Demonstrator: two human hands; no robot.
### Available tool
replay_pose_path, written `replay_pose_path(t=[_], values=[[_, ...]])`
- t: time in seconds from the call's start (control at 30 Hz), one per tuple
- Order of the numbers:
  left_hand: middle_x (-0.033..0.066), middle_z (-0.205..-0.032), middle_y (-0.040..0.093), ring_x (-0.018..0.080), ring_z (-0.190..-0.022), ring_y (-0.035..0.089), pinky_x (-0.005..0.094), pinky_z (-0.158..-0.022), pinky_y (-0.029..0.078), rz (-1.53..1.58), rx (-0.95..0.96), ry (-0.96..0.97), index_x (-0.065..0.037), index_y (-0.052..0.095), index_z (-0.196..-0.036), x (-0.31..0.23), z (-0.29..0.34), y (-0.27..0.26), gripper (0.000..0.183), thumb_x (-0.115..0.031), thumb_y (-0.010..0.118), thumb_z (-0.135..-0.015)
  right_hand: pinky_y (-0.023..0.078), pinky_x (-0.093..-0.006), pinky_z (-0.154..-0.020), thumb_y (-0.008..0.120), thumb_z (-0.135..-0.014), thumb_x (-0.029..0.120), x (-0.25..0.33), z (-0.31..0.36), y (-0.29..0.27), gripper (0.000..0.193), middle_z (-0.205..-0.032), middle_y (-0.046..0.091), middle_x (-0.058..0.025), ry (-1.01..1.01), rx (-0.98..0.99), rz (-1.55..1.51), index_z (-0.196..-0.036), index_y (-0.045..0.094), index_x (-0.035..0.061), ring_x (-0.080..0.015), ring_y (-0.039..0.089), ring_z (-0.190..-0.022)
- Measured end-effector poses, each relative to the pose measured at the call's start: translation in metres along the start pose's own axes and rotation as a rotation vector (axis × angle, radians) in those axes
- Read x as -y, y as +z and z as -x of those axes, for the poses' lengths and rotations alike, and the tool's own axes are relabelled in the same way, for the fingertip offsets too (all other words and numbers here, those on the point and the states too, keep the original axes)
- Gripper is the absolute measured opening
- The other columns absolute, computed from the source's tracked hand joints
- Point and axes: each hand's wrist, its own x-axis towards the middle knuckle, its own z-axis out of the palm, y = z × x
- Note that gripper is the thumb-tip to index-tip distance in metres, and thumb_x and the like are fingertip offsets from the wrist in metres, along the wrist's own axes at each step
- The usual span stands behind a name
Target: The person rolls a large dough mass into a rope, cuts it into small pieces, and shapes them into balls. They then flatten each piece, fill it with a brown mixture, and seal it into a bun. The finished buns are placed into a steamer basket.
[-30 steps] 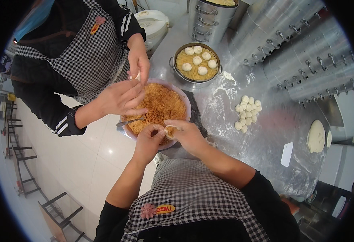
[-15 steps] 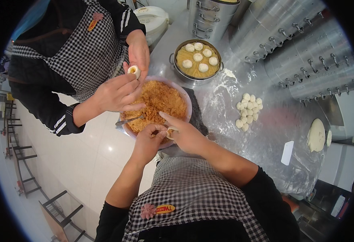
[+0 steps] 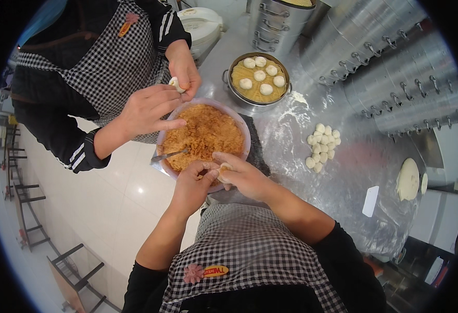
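Over the near rim of a wide bowl of orange-brown filling (image 3: 203, 128), I hold a small filled bun (image 3: 224, 168) between both hands. My right hand (image 3: 247, 178) cups the dough, its thumb near the filling. My left hand (image 3: 191, 187) pinches the dough edge with thumb and fingers; the fingertips partly hide the bun. A spoon handle (image 3: 169, 155) sticks out of the filling at the bowl's left side. Across the bowl, a co-worker's hands (image 3: 156, 107) shape another bun (image 3: 175, 84).
A round steamer (image 3: 290, 86) holding several white buns stands on the metal table (image 3: 338, 195). Several dough pieces (image 3: 322, 143) lie right of the bowl. Beyond are a dough slab (image 3: 407, 180), a white scraper (image 3: 370, 201) and tall steamer stacks (image 3: 364, 36).
My right fingers have closed in further around the bun, and its opening looks smaller. The co-worker's hands have turned and folded the other bun's edge. The view has shifted slightly.
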Motion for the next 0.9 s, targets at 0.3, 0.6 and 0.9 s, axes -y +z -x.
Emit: replay_pose_path(t=[0.3,0.6,0.9], values=[[0.0085,-0.091,0.067,0.0163,-0.084,0.064,0.0302,-0.078,0.053,-0.093,-0.015,0.025,0.003,0.066,-0.103,-0.007,0.008,0.0,0.014,-0.007,0.068,-0.093,0.043,-0.037,-0.104,0.047,-0.098,0.009,0.035,0.004,0.007,0.063,-0.134,0.057,-0.0252,0.065,0.002,0.471,-0.156,0.022,-0.0005,-0.0302,0.058,-0.122],[0.0071,-0.098,0.069,0.0137,-0.087,0.064,0.0284,-0.08,0.053,-0.139,-0.016,0.1,0.002,0.065,-0.109,-0.007,0.012,-0.001,0.016,-0.005,0.066,-0.095,0.049,-0.0324,-0.09,0.053,-0.097,0.012,0.027,0.003,-0.006,0.065,-0.13,0.059,-0.0203,-0.001,0.08,0.112,-0.154,0.025,-0.0036,-0.0229,0.061,-0.102],[0.0092,-0.098,0.064,0.0198,-0.086,0.066,0.0304,-0.075,0.054,-0.375,-0.096,0.425,0.002,0.065,-0.103,-0.007,0.018,0.005,0.01,-0.004,0.066,-0.094,0.045,-0.0232,-0.072,0.047,-0.101,0.016,0.003,0.004,0.005,0.042,-0.095,0.056,-0.0031,0.074,0.046,-0.19,-0.137,0.047,-0.0036,-0.0114,0.053,-0.081]])
